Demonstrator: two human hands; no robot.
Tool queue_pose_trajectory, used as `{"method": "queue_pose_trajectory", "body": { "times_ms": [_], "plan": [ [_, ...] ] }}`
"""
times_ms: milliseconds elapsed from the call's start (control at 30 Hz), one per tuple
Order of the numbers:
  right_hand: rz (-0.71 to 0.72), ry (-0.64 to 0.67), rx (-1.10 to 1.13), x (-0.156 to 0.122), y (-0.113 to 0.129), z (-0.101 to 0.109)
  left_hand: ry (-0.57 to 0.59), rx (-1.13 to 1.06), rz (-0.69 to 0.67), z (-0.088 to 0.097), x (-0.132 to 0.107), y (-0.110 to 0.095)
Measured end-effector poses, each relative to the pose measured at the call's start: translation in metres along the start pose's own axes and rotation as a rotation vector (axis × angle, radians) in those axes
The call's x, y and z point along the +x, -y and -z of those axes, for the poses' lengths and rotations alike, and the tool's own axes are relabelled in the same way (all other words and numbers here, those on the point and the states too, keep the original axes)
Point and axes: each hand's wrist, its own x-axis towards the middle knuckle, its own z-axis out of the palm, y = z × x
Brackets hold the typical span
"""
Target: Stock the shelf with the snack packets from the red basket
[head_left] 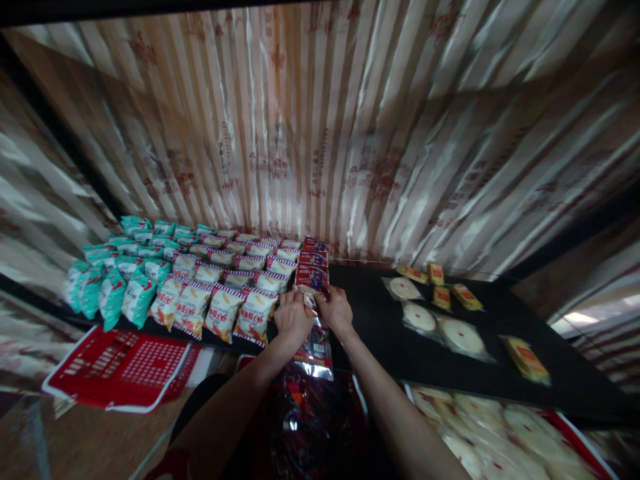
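Note:
My left hand (293,319) and my right hand (335,310) meet at the front of a row of dark red snack packets (312,267) on a black shelf (380,333). Both hands are closed on the nearest red packet (311,288), pinching its lower edge. Below my hands a strip of shiny red packets (316,353) hangs down toward a dark pile of more packets (305,420) by my body. Left of the red row stand white-and-red snack bags (223,303) in rows, then teal bags (120,280).
A striped curtain (320,133) backs the shelf. Round white cakes in clear wrap (440,323) and yellow packets (525,357) lie scattered on the shelf's right side. A red basket (120,367) lies lower left. A red-rimmed tray of white cakes (500,433) sits lower right.

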Motion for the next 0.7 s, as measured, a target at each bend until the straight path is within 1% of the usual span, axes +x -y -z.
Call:
{"method": "queue_pose_trajectory", "body": {
  "times_ms": [133, 267, 467, 600, 700],
  "plan": [
    [-0.014, 0.001, -0.006, -0.001, -0.001, -0.001, -0.010, 0.009, -0.041, -0.001, 0.000, 0.001],
    [0.001, -0.011, -0.009, -0.001, -0.005, -0.004, -0.003, 0.029, -0.039, -0.002, 0.000, 0.002],
    [0.023, -0.075, 0.020, -0.006, -0.008, -0.003, -0.010, 0.016, -0.075, -0.006, -0.003, 0.004],
    [0.083, -0.153, 0.111, -0.018, -0.013, -0.001, -0.041, -0.048, -0.114, -0.002, -0.013, 0.001],
    [0.134, -0.223, 0.225, -0.036, -0.018, 0.002, -0.079, -0.173, -0.208, 0.005, -0.031, -0.003]
  ]
}}
